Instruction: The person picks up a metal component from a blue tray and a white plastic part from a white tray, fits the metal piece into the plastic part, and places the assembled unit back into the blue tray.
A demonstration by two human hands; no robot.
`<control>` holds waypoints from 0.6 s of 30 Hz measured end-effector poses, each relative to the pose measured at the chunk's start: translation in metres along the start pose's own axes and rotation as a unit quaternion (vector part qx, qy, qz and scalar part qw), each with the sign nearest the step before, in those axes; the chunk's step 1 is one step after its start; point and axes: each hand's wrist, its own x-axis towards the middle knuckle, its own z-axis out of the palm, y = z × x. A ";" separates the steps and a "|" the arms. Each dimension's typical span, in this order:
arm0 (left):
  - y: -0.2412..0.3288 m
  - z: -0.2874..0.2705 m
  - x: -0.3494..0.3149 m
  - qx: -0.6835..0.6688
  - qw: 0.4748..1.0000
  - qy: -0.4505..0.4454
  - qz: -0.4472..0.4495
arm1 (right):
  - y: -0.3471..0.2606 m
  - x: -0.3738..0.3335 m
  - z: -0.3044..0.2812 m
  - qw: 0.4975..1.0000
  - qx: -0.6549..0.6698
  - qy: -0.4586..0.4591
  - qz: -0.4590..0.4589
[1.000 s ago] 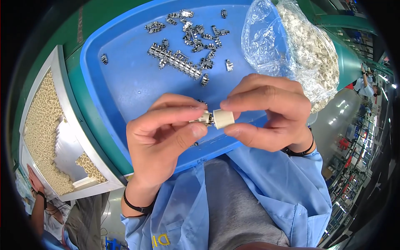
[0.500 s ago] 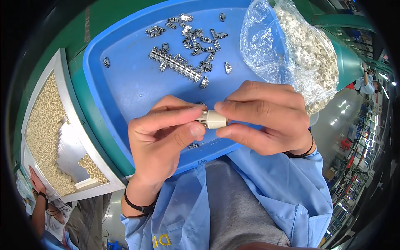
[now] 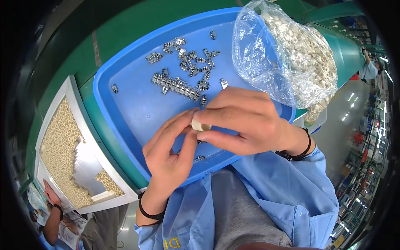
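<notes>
Over the near part of a blue plastic tray [image 3: 137, 102], both my hands meet at a small cream cylindrical sleeve [image 3: 201, 125]. The thumb and fingers of my right hand [image 3: 246, 121] pinch the sleeve, and its open mouth is partly visible. My left hand [image 3: 168, 152] has its fingertips closed at the sleeve's other end; whatever metal part sits between them is hidden. Beyond my hands, small shiny metal fittings [image 3: 177, 87] lie in a row and in loose clusters on the tray floor. A few more fittings lie near the tray's front wall, partly covered by my hands.
A clear plastic bag [image 3: 287, 58] full of cream sleeves overlaps the tray's right side. To the left stands a pale-framed tray [image 3: 92, 141] packed with small cream pieces. A co-worker's hand [image 3: 51, 193] rests at its near left edge. The green table [image 3: 114, 39] lies beneath.
The sleeve has been tilted so its open mouth turns more into view. The metal end seen between my left fingers is now hidden. The whole view has shifted slightly.
</notes>
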 end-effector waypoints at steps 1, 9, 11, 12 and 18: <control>0.001 0.000 0.003 0.066 0.997 -0.010 0.037 | 0.001 0.001 -0.001 1.000 -0.007 -0.006 -0.008; 0.006 0.010 0.027 0.195 0.973 -0.001 0.126 | 0.007 0.006 -0.012 0.999 -0.027 -0.017 0.012; 0.006 0.012 0.033 0.203 0.970 0.001 0.133 | 0.009 0.006 -0.015 1.000 -0.021 -0.015 0.017; 0.006 0.013 0.035 0.197 0.973 -0.008 0.121 | 0.009 0.006 -0.017 0.999 -0.012 -0.013 0.043; 0.014 0.007 0.058 0.233 0.968 -0.009 0.091 | 0.024 0.004 -0.045 0.987 0.015 -0.034 0.155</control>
